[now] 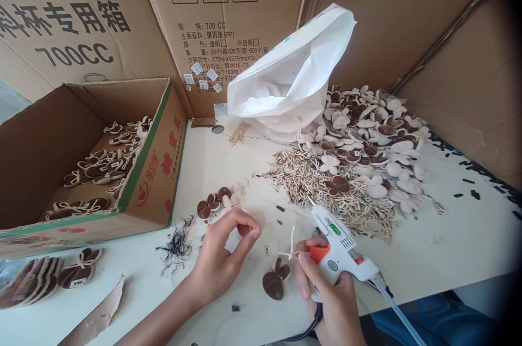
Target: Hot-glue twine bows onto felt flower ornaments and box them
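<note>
My right hand [326, 286] is wrapped round a white glue gun [340, 242] with an orange trigger, its nozzle pointing up and left. Between that hand's thumb and index finger is a cream cord bow [291, 248]. My left hand [228, 248] hovers over the table with thumb and fingertips curled together; whether anything small is between them is hidden. Below and between the hands lies a brown bunny-shaped felt piece [274, 280]. More brown pieces [209, 206] sit just beyond my left hand.
An open carton [147, 172] holding finished-looking pieces stands at the left. Piles of cream cords [326, 188] and felt shapes [375, 139] cover the back right, beside a white bag [293, 79]. Black threads [176, 245] lie left of my left hand.
</note>
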A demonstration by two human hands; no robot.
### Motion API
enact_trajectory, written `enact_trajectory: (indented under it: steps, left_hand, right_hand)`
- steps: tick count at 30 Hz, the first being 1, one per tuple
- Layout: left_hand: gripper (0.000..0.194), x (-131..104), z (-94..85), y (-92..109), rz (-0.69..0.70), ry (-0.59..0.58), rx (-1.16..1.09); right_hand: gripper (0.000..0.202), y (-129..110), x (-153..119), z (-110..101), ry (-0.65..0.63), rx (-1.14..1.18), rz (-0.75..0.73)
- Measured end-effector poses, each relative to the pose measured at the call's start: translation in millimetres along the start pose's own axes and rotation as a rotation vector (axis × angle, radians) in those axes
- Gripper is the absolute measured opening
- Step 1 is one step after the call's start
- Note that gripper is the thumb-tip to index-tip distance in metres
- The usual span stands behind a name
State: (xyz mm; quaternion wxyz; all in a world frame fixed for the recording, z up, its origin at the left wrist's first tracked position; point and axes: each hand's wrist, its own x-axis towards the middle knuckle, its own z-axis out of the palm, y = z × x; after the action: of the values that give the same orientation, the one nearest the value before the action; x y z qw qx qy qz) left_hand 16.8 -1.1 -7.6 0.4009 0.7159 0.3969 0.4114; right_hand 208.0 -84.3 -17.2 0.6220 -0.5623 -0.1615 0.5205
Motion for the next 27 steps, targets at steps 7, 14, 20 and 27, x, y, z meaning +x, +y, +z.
enact_trajectory:
  steps: [7, 14, 20, 27]
  left_hand:
    - [0.008, -1, 5.8, 0, 0.028, -0.134, 0.052]
    - [0.016, 2, -3.5, 4, 0.073, -0.006, 0.19]
    - [0.013, -1, 2.8, 12, 0.009, -0.157, 0.039]
    - [0.015, -11, 24.3, 12, -0.08, -0.242, -0.111]
  right_hand:
    - [0.044, -2, 0, -1, -0.009, -0.002, 0.021]
    - [0.04, -2, 0, 3, -0.036, 0.068, -0.018]
    - [0.041, 2, 0, 0, -0.016, 0.031, -0.004]
    - [0.048, 8, -3, 0, -0.042, 0.011, -0.007]
